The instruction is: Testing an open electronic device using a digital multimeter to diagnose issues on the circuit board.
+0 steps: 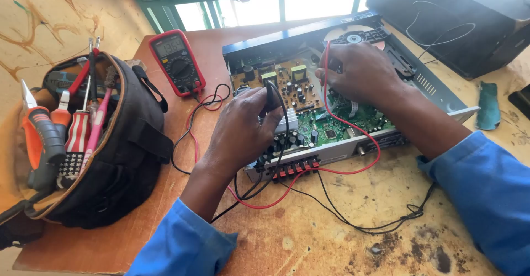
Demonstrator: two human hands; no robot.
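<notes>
Left grip: left hand (pixel 243 127) is closing tight on the black probe (pixel 270 96), tip pointing down at the circuit boards (pixel 309 107).
Right grip: right hand (pixel 361 72) is pinching the red probe (pixel 328 66), fingers curled onto the boards at 1 o'clock from the left hand.
Unit: opened disc player (pixel 436 91) is lying on the table (pixel 342 226), lid off.
Leads: red and black wires (pixel 337 171) are looping toward 6 o'clock.
Meter: red multimeter (pixel 176 62) is sitting at 10 o'clock.
Tools: black tool bag (pixel 127 160) is standing at 9 o'clock, screwdrivers and pliers sticking out.
</notes>
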